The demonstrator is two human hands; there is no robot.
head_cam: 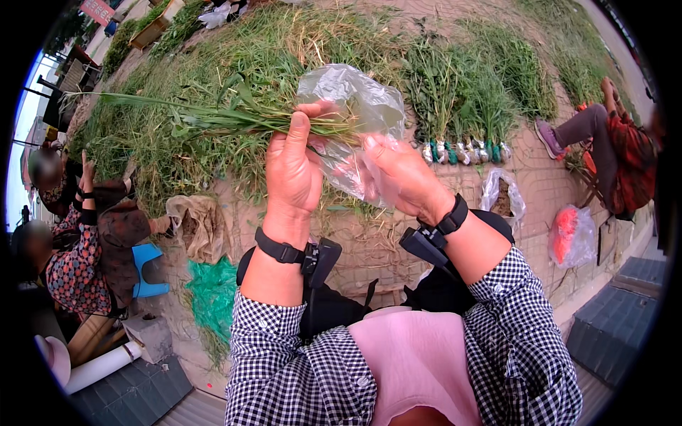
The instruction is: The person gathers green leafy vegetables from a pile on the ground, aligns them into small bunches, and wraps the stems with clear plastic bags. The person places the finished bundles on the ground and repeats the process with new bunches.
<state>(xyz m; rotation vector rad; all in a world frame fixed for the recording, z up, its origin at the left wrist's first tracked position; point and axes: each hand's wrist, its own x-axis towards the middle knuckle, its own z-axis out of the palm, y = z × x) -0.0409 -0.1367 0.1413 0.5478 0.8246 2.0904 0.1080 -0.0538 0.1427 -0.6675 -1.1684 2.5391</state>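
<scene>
My left hand (295, 165) is closed around a bundle of long green grass-like stems (229, 118). The leafy tips point left and the cut-looking pale ends point right, at a clear plastic bag (354, 93). My right hand (407, 173) grips the bag's lower right side between thumb and fingers. The bag hangs open around the stem ends, and some of my left fingers lie behind or inside it. Beyond my right hand, a row of plant bundles (463, 101) lies on the paving, their bases wrapped in clear and green plastic (453, 153).
Heaped cut grass (160, 122) covers the paving ahead. A beige bag (197, 226), green plastic (210, 290) and blue stool (146, 271) stand left, near seated people (80, 255). At right are a bag of soil (502, 197), a bag with red material (571, 234) and another seated person (628, 154).
</scene>
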